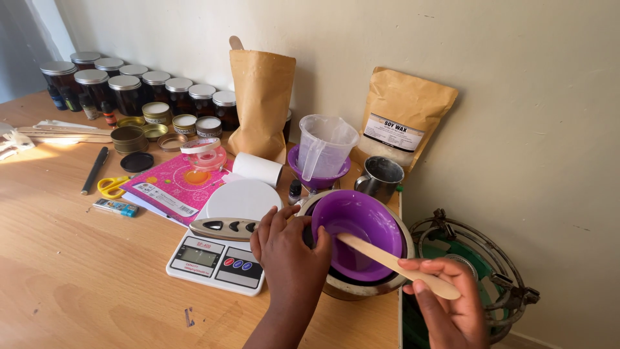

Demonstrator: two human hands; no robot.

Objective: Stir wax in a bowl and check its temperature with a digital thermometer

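Note:
A purple bowl [361, 223] sits inside a metal pot [361, 289] at the table's right end. My left hand [290, 252] grips the bowl's near-left rim. My right hand [452, 304] holds a flat wooden stick [387, 260] by its outer end, with the other end dipped into the bowl. The bowl's contents are hard to make out.
A white kitchen scale [223, 242] stands just left of the pot. Behind are a clear measuring jug [325, 143] in a purple bowl, a metal mug [380, 178], two brown paper pouches [261, 103], several dark jars [129, 90], tins, a pink booklet [174, 184], scissors [113, 186]. A gas burner [478, 258] sits right of the table.

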